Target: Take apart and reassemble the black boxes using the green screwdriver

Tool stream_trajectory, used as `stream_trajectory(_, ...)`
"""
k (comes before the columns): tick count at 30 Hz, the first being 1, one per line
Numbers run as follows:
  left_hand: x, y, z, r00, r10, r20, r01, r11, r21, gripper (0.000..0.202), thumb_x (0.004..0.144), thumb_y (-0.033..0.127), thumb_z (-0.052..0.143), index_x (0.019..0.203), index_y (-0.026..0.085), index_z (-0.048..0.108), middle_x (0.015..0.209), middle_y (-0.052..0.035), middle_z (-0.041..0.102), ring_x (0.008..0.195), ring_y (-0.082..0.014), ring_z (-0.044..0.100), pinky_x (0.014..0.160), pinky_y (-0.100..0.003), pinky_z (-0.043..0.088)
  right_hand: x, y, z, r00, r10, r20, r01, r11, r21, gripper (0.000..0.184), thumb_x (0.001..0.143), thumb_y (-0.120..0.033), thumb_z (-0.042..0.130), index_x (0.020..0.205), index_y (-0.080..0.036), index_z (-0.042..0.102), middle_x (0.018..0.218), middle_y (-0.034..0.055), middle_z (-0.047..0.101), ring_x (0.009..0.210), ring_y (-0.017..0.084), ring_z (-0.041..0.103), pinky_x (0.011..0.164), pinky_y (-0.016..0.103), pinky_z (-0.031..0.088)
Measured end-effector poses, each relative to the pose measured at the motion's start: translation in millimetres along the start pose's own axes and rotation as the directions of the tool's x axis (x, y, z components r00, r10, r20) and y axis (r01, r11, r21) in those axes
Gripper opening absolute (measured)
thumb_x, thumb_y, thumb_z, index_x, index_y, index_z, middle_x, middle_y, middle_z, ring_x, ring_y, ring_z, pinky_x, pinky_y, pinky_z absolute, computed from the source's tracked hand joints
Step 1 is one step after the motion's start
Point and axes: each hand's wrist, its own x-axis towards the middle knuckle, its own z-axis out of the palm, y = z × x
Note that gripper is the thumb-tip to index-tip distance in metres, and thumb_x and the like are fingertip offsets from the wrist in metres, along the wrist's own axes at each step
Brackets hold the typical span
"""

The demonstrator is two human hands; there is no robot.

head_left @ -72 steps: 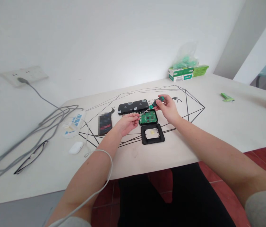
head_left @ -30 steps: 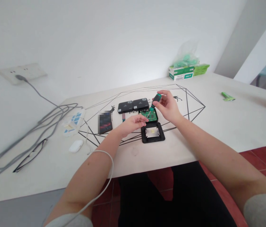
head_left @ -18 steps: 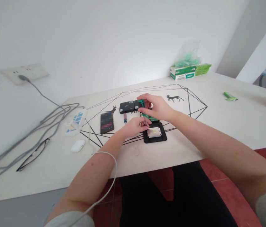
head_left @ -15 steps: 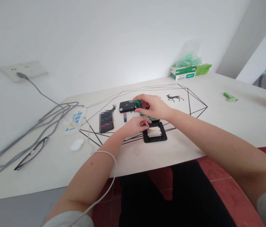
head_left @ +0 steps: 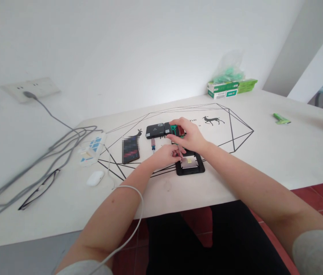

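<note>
My right hand (head_left: 189, 134) curled round green-and-black screwdriver (head_left: 174, 130). My left hand (head_left: 167, 153), fingers bent together by its shaft, above black cover's (head_left: 180, 170) corner; cannot tell if gripping. Beyond, two black boxes (head_left: 155, 131) side by side. Left on bench (head_left: 172, 194): reddish-handled tool (head_left: 153, 143), phone (head_left: 130, 149).

The letters "PE" (head_left: 163, 137) and "he" (head_left: 192, 120) show on the table (head_left: 169, 198); writing on the black box (head_left: 155, 131) is too small to read.

Hands (head_left: 189, 133) now closer together
</note>
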Motion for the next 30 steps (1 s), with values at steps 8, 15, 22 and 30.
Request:
stream_trajectory(8,2,-8,0.0,0.999,0.042,0.014,-0.043,0.997,0.056,0.013,0.081,0.018,0.074,0.092,0.02,0.078,0.087,-0.0048,0.077,0.074,-0.0209,0.065,0.069,-0.03,0.048,-15,-3,-4,0.999,0.025,-0.037,-0.025,1.0,0.008,0.04,0.095,-0.052,0.068,0.125,-0.027,0.061,0.098,0.0056,0.068,0.071,0.019,0.059,0.069,0.038,0.058)
stream_trajectory(15,-2,5,0.1,0.998,0.059,0.009,-0.06,0.992,0.112,0.015,0.079,0.012,0.071,0.089,0.02,0.078,0.081,-0.0033,0.073,0.069,-0.0187,0.06,0.064,-0.029,0.044,-16,-9,-7,0.998,0.032,-0.056,-0.031,0.999,0.016,0.039,0.095,-0.053,0.068,0.124,-0.028,0.061,0.095,0.005,0.068,0.068,0.019,0.059,0.067,0.039,0.058)
stream_trajectory(22,-6,14,-2.7,0.996,0.034,0.086,-0.048,0.985,0.168,0.019,0.078,0.009,0.069,0.09,0.021,0.079,0.075,-0.0012,0.069,0.066,-0.0173,0.058,0.063,-0.028,0.043,-19,-12,-7,0.997,0.047,-0.062,-0.045,0.999,0.021,0.039,0.094,-0.052,0.069,0.124,-0.028,0.061,0.089,0.0027,0.065,0.063,0.017,0.055,0.063,0.036,0.056)
stream_trajectory(30,-5,17,-0.9,0.996,0.063,0.059,-0.073,0.981,0.181,0.012,0.074,0.008,0.069,0.074,0.02,0.071,0.072,-0.0016,0.065,0.065,-0.0173,0.058,0.062,-0.028,0.046,-23,-11,-2,0.996,0.051,-0.069,-0.047,0.997,0.057,0.048,0.092,-0.062,0.07,0.123,-0.027,0.059,0.096,0.0047,0.066,0.067,0.018,0.056,0.063,0.037,0.056)
